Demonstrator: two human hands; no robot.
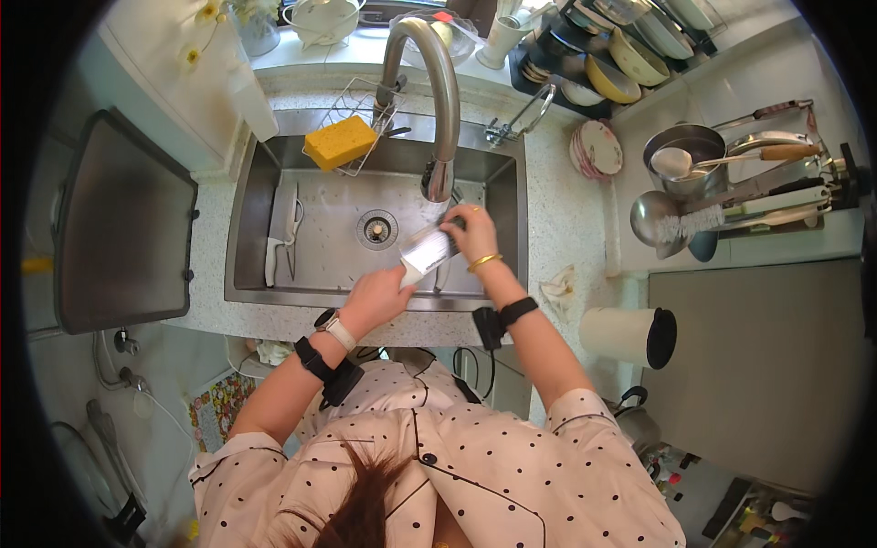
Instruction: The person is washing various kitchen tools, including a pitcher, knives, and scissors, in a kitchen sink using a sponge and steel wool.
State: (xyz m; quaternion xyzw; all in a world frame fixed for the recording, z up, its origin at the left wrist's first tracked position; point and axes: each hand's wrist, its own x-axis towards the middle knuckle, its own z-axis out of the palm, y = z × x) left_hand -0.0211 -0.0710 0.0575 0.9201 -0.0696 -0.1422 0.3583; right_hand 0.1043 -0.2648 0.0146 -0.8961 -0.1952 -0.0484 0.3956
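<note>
My left hand (375, 296) is closed around the white handle of a kitchen knife with a broad steel blade (426, 252), held over the sink (329, 296). At the blade's far end is my right hand (473, 233), its fingers bent around something dark, perhaps a scrubber, that touches the blade; blur hides the detail. Below and right of the blade, another white handle (442, 277) shows in the sink. A white-handled knife (271, 262) and white-handled scissors (293, 229) lean at the sink's left wall.
A gooseneck faucet (447, 103) arches over the sink. A yellow sponge (340, 142) sits on a wire rack (356, 161). Right of the sink are a crumpled cloth (560, 291), stacked small plates (597, 149) and a cream canister (616, 335). Pots and utensils (685, 171) hang at the right.
</note>
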